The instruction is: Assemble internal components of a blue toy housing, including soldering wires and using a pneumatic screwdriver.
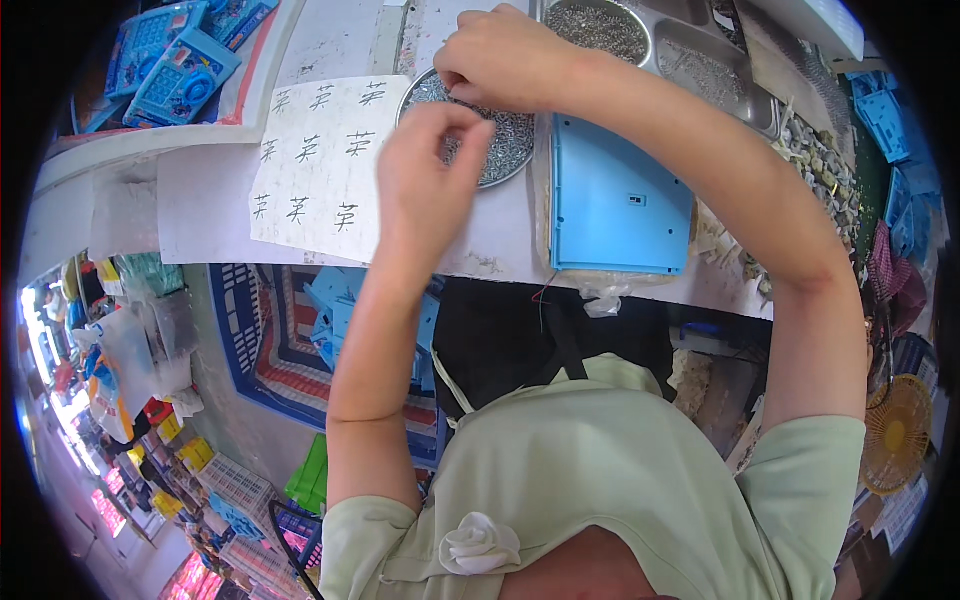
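White rectangular paper sheet (322, 165), rows of dark handwritten characters, lying flat on tabletop (200, 215), left of centre.

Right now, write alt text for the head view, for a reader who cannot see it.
A person's left hand and right hand pinch at a round metal dish of small screws on a white worktable. A blue plastic panel lies flat to the right, a sheet of handwritten paper to the left, and more screw trays behind.

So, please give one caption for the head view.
Both hands pick over a round dish of small screws beside a blue plastic panel.
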{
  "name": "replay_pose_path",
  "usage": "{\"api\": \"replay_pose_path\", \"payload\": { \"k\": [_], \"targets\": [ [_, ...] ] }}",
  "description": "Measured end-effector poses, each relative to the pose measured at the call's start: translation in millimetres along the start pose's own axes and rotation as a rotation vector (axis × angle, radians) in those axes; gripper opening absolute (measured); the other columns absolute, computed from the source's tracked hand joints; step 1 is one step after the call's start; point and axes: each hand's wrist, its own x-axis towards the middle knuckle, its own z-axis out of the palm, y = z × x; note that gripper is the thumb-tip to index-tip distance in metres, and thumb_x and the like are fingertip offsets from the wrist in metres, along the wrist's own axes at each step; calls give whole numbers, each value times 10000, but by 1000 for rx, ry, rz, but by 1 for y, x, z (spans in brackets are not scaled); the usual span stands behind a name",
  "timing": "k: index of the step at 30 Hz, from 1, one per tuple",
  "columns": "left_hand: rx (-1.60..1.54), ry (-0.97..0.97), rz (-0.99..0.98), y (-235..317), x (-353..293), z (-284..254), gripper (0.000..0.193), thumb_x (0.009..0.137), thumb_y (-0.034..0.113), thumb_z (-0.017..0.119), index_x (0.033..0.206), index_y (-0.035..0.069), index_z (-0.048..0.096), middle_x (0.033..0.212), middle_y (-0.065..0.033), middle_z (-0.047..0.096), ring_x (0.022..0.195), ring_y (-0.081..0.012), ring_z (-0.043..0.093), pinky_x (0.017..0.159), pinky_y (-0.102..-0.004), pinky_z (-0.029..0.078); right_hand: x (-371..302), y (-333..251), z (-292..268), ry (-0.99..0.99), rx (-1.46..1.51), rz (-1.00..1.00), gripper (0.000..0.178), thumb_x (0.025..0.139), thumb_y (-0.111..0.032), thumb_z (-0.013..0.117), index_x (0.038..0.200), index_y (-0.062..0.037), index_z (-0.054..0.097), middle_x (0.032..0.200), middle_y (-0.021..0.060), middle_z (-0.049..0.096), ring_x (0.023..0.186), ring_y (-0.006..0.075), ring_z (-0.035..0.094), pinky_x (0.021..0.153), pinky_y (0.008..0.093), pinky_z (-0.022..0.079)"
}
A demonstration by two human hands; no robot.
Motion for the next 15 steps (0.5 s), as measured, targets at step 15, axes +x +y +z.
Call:
{"api": "replay_pose_path", "payload": {
  "k": [15],
  "targets": [
    [-74, -4, 119, 21, 15, 57, 170, 896, 122, 764, 853, 20, 636, 729, 24, 563, 658, -47, 475, 599, -227, 395, -170, 53, -79, 221, 814, 295, 121, 967, -137, 675, 959, -17, 659, 894, 0, 621, 905, 95, 562, 842, 267, 457]
  ]
}}
